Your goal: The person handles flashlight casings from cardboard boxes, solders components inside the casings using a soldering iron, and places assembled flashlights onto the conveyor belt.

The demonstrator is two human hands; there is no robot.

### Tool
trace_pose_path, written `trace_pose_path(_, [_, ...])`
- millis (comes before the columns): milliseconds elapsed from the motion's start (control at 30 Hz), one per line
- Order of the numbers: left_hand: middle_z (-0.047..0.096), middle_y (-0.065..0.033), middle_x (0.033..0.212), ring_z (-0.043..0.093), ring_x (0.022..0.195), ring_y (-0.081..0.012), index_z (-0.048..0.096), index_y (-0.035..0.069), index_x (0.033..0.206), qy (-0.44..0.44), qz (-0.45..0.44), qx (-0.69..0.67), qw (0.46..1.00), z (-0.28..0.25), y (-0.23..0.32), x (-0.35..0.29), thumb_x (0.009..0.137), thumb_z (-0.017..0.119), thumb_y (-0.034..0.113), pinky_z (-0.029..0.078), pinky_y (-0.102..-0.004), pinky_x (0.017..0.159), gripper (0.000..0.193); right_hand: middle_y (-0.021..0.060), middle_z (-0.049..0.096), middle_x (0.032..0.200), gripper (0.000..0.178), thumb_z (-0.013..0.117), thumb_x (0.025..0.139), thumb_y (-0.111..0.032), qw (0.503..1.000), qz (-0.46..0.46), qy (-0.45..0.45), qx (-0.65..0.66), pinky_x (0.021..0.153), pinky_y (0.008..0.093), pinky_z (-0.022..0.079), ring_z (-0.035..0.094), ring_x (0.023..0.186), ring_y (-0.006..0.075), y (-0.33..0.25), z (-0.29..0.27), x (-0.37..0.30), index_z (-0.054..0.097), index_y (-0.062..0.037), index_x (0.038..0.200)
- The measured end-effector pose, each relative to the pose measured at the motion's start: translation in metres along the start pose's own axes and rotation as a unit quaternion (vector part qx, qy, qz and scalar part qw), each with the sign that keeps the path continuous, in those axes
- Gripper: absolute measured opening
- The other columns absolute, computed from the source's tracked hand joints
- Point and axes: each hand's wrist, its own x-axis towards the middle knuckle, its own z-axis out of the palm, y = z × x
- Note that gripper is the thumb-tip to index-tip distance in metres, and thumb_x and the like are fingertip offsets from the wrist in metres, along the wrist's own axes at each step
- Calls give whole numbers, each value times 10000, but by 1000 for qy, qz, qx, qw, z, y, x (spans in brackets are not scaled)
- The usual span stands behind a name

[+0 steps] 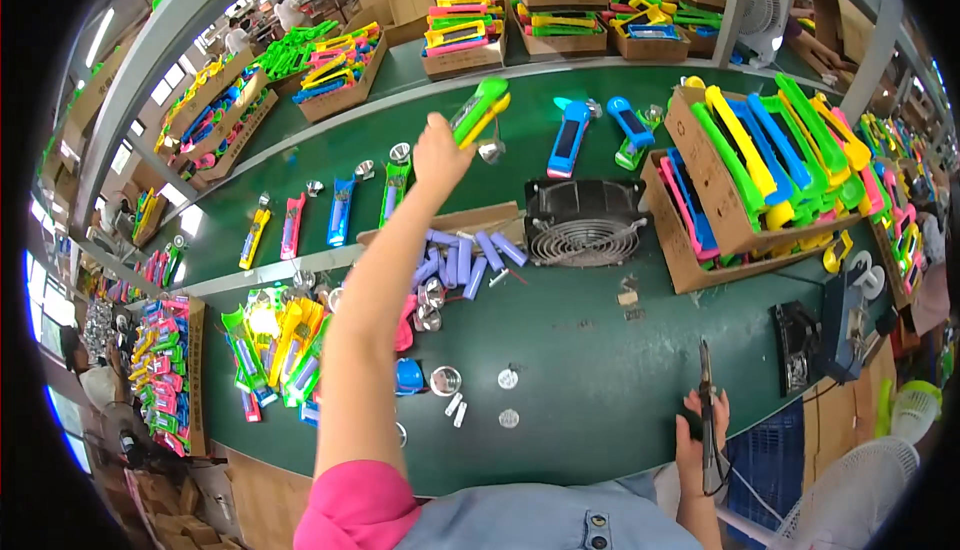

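Note:
My left arm stretches far over the green bench, and my left hand (438,158) is closed on a green plastic lamp housing (482,105). A yellow housing (487,122) lies against its underside; whether the hand grips that one too cannot be told. A silver reflector (490,151) shows just below them. At the right front edge, my right hand (692,442) is closed round a soldering iron (708,405), its tip pointing away from me. Left of centre lie purple battery cells (464,260), loose reflectors (430,295) and a pile of coloured lamp housings (290,340).
A black fan (585,222) stands mid-bench. Cardboard boxes of housings (740,180) are stacked on the right, beside a dark blue device (843,325). Blue lamps (568,140) lie on the far strip. Round discs (508,379) and a clear ring (445,381) lie in front of me.

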Motion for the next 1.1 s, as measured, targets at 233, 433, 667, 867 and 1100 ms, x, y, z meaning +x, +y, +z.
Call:
trace_pose_path(233, [579, -195, 1025, 577, 927, -315, 452, 15, 1076, -380, -102, 135, 910, 63, -36, 8, 501, 746, 555, 465, -389, 800, 843, 138, 623, 957, 534, 623, 744, -41, 997, 64, 6, 50, 1024, 434, 249, 561, 989, 320, -1, 4, 8, 350, -23, 1202])
trace_pose_path(433, [541, -108, 1065, 563, 945, -258, 541, 59, 1074, -130, -103, 294, 941, 17, -56, 6, 617, 590, 686, 482, -430, 740, 777, 117, 642, 907, 448, 618, 758, -74, 1000, 15, 14, -23, 1035, 468, 215, 594, 943, 256, -10, -4, 21, 396, -27, 1144])
trace_pose_path(667, [543, -265, 1016, 547, 958, -378, 490, -70, 1054, -219, -196, 196, 935, 1, -143, -34, 687, 661, 449, 453, -423, 820, 659, 80, 657, 812, 243, 581, 787, -55, 995, -1, 77, 58, 1023, 500, 211, 644, 769, 202, -24, -14, 28, 483, -35, 1009])
trace_pose_path(867, [487, -214, 1000, 484, 931, -365, 419, -43, 1104, -34, 140, 98, 985, -100, -7, -54, 712, 680, 197, 413, -422, 804, 528, 48, 651, 746, 90, 605, 782, -67, 987, -63, 149, 23, 1016, 458, 238, 631, 717, 175, -45, -54, 96, 607, -46, 870])
trace_pose_path(1100, [505, -134, 950, 500, 859, -273, 464, 9, 1066, -237, 388, 15, 890, -168, 95, -205, 615, 724, 249, 410, -349, 724, 573, 58, 594, 1055, 405, 615, 757, -113, 934, -192, 282, -108, 989, 470, 226, 512, 1052, 230, -19, -71, 254, 489, -97, 1141])
